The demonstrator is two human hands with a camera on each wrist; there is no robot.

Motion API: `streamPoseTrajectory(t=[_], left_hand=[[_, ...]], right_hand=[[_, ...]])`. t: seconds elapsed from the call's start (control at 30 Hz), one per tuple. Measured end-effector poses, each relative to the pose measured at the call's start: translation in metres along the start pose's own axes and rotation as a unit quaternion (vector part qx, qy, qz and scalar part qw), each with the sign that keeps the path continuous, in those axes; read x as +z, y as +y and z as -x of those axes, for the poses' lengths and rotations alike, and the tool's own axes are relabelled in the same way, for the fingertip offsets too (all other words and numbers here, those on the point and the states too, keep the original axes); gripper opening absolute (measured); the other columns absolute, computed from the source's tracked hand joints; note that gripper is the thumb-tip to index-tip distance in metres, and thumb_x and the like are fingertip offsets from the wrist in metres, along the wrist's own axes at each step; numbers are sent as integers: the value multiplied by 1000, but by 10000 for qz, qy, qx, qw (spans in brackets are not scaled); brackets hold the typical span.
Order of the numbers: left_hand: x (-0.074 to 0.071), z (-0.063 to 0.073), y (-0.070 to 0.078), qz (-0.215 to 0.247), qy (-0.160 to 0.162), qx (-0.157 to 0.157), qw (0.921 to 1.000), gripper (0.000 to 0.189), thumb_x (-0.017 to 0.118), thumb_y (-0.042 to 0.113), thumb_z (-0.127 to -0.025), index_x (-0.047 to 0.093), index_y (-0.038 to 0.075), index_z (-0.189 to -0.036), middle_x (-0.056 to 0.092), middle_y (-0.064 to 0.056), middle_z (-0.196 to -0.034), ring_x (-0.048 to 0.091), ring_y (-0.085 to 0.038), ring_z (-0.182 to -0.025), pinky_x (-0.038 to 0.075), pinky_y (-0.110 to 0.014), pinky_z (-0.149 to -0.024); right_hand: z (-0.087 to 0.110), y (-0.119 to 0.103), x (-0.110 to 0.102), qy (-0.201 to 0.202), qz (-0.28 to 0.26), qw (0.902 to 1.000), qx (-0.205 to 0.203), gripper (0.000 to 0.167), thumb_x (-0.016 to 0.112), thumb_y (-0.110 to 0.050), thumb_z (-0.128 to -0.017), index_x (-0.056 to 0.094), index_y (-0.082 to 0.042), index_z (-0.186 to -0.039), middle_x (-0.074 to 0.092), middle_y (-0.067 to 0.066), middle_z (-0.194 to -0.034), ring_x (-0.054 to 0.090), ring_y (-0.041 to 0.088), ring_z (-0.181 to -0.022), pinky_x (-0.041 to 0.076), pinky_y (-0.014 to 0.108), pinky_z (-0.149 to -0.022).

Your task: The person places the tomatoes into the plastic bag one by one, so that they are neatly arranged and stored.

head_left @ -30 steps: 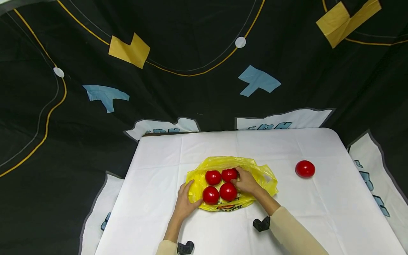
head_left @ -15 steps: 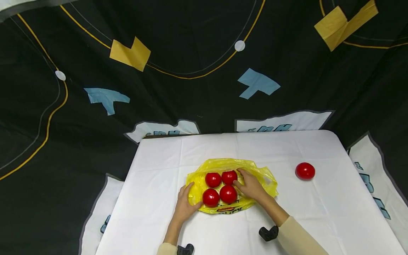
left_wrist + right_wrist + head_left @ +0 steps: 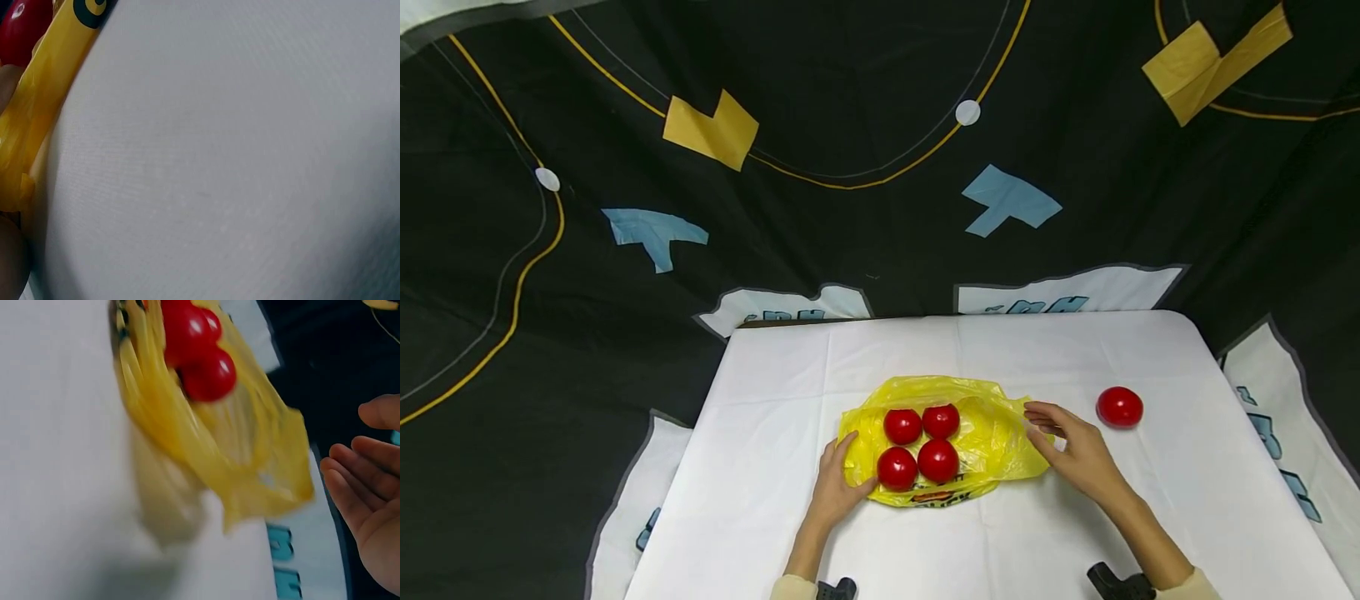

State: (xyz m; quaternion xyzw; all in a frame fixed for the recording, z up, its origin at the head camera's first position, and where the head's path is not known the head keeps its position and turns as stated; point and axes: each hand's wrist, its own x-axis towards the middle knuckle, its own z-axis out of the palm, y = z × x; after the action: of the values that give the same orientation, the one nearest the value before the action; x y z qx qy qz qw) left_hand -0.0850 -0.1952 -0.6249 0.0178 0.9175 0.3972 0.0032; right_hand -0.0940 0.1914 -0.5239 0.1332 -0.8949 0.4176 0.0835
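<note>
A yellow plastic bag (image 3: 1000, 429) lies spread on the white-covered table, its open side toward the right. Several glossy round red balls (image 3: 938, 461) sit together in it; the left wrist view catches part of one red ball (image 3: 24, 28). My left hand (image 3: 835, 492) holds the bag's left edge between thumb and fingers. At the bag's right end is my right hand (image 3: 1078, 450), fingers loosely extended with nothing in them; the right wrist view shows this hand (image 3: 375, 494) apart from the bag (image 3: 275, 462). Beyond it, a lone red ball (image 3: 1120, 407) lies on the table.
The white cloth-covered table (image 3: 1187, 483) extends around the bag. Behind it hangs a black cloth backdrop (image 3: 850, 242) with yellow and blue patches. Black wrist mounts (image 3: 1122, 583) are strapped near both sleeves.
My right hand has left the balls at the bag's right part and moved right, toward the lone ball. The bag's right side has shifted a little. My left hand stays put.
</note>
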Motion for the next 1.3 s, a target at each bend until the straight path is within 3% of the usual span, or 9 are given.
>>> streamPoseTrajectory(t=[0.13,0.3,0.53,0.77,0.83,0.93,1.03,1.13,1.3], left_hand=[[0,1,2,12,-23,-54,10000,84,81,31,-71,39,18,-143,34,-15,-140,33,-37,-131,32,-56,-103],[0,0,1,-32,6,2,10000,84,81,30,-71,40,17,-142,35,-14,-139,35,-36,-130,33,-55,-104],[0,1,0,-37,34,38,10000,84,81,30,-71,40,17,-142,36,-14,-139,36,-35,-128,33,-54,-104],[1,-1,0,-12,-8,6,10000,83,81,32,-71,40,18,-142,36,-13,-138,37,-35,-128,33,-55,-103],[1,-1,0,-17,-2,9,10000,83,81,32,-71,40,19,-142,36,-12,-138,37,-34,-128,33,-55,-103],[0,-1,0,-25,21,44,10000,83,81,32,-71,40,18,-142,36,-13,-138,37,-35,-128,33,-55,-103],[0,-1,0,-49,17,42,10000,84,81,33,-71,39,18,-142,36,-13,-137,37,-34,-127,34,-54,-103],[1,-1,0,-52,-1,28,10000,84,81,33,-71,39,18,-143,36,-12,-137,38,-34,-127,34,-54,-103],[1,0,-1,-13,2,-4,10000,84,81,33,-71,40,19,-142,36,-12,-137,37,-34,-127,34,-55,-103]], right_hand=[[9,12,-22,397,196,9990,7,43,72,-5,-81,59,-5,-122,66,8,-111,63,22,-96,51,25,-83],[20,32,-40,726,188,9971,123,47,73,-3,-81,56,-4,-124,63,10,-116,59,11,-101,40,5,-85],[27,63,-52,1368,332,9884,563,61,76,-5,-77,47,2,-131,54,20,-122,54,34,-101,31,-3,-81],[27,90,-55,1710,341,9793,1026,73,79,-5,-74,41,4,-136,50,24,-126,49,39,-108,29,-3,-82],[28,95,-56,1672,357,9777,1221,75,79,-8,-75,39,3,-138,47,25,-127,47,41,-112,33,3,-90],[28,102,-58,1521,399,9762,1496,79,78,-13,-78,34,3,-141,42,28,-132,44,45,-115,40,31,-100],[28,107,-59,1298,417,9751,1749,83,77,-17,-79,28,5,-142,37,31,-134,42,49,-116,39,57,-92],[29,113,-60,1043,414,9729,2024,89,76,-23,-80,22,7,-144,32,35,-136,40,53,-117,39,64,-89],[28,122,-58,706,257,9699,2316,94,73,-30,-82,15,8,-146,28,37,-138,39,55,-118,38,62,-90]])
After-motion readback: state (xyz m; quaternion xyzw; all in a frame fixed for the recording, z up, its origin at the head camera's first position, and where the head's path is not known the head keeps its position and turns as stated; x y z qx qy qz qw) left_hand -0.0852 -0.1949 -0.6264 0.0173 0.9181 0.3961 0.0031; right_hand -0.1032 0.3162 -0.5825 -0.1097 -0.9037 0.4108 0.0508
